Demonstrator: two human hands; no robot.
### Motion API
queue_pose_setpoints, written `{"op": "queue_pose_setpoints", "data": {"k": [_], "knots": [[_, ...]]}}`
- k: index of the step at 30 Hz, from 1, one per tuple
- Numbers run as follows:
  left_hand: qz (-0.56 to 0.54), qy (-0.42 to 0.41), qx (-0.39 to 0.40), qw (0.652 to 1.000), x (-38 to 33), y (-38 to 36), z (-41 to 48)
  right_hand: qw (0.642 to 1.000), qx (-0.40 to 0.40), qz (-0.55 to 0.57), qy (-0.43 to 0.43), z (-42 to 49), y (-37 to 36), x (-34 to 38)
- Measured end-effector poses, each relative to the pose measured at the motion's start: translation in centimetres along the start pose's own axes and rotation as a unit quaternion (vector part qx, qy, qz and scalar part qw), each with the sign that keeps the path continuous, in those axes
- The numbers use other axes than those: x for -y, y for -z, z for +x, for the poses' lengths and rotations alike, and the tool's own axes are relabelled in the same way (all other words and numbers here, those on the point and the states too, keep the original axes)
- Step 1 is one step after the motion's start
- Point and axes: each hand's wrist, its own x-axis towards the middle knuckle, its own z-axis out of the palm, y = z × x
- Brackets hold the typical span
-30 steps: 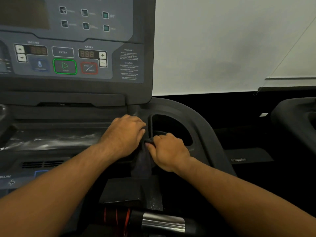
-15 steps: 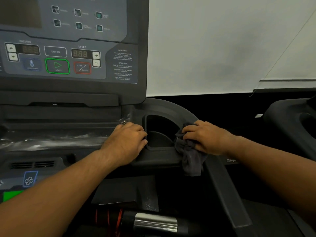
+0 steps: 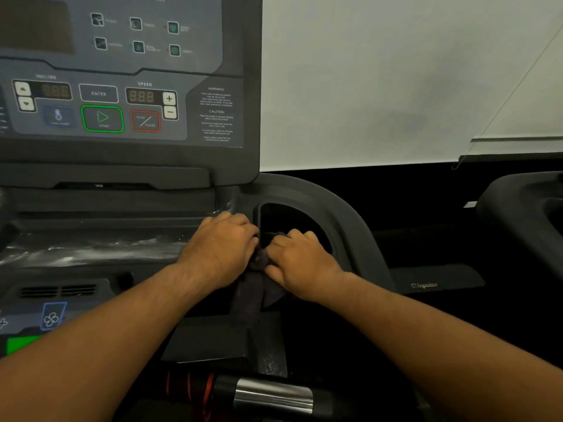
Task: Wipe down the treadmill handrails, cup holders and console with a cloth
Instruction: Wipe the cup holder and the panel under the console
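The console (image 3: 122,155) carries most of the readable writing. "SPEED" stands over a three-digit readout (image 3: 141,96), with a plus key (image 3: 169,98) and a minus key (image 3: 170,112) beside it. To its left is the ENTER key (image 3: 98,93). Below sit the green-framed START button (image 3: 103,118) and the red-framed STOP / PAUSE button (image 3: 146,121). A text panel (image 3: 216,114) at the console's right edge is headed "WARNING!" and "CAUTION"; its small print is too blurred to read. The label over the left readout is also too blurred to read. A blue-outlined fan button (image 3: 51,318) shows low on the left. On the dark part to the right, the Impulse logo (image 3: 424,285) can be read.

The dark grey cloth (image 3: 254,289) is bunched between the two hands at the near left corner of the cup holder (image 3: 289,219) and hangs down from there. The right hand (image 3: 300,260) grips it, its fingers (image 3: 300,236) curled round the cloth's top at the holder's front edge. The left hand (image 3: 222,248) lies knuckles up just left of the holder, its bent fingers (image 3: 240,222) meeting the cloth. Whether they pinch it or only rest there cannot be told. The curved handrail (image 3: 350,226) sweeps round the holder's far side. A chrome pulse grip (image 3: 274,394) lies at the bottom.
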Motion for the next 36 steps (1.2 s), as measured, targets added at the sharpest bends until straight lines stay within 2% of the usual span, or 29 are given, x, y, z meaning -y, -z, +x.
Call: {"op": "queue_pose_setpoints", "data": {"k": [3,6,8,12,16,18,23,27,30,36], "knots": [[-0.008,-0.006,0.000,1.000,-0.3,-0.4,0.0,0.998,-0.005,-0.027,0.060,-2.9,0.0,-4.8],[-0.014,-0.007,0.000,1.000,-0.6,-0.7,-0.4,0.995,0.072,-0.015,0.061,-5.1,1.0,-9.7],[-0.019,-0.006,-0.004,1.000,-0.9,-0.6,-0.7,0.994,0.093,-0.002,0.049,-5.7,1.0,-11.0],[-0.017,0.002,-0.023,1.000,-0.6,-0.6,-1.9,0.995,-0.012,0.094,-0.023,-7.0,-0.4,-8.3],[-0.013,0.049,-0.040,0.998,0.9,-0.3,-2.9,0.991,-0.043,0.100,0.081,-6.7,-1.7,-3.5],[-0.007,0.077,-0.050,0.996,1.6,0.1,-3.3,0.991,-0.039,0.098,0.083,-4.5,-2.0,-0.7],[0.007,0.123,-0.097,0.988,3.8,1.1,-4.2,0.983,-0.055,0.169,-0.052,2.7,-1.5,5.1],[0.009,0.147,-0.120,0.982,5.6,1.8,-4.3,0.968,-0.036,0.202,-0.144,8.3,-1.5,5.1],[0.004,0.142,-0.127,0.982,7.0,2.2,-4.6,0.966,-0.007,0.178,-0.188,11.7,-1.2,3.6],[0.008,0.123,-0.123,0.985,10.4,2.3,-5.7,0.935,-0.049,0.155,-0.316,15.4,-0.5,4.5]]}}
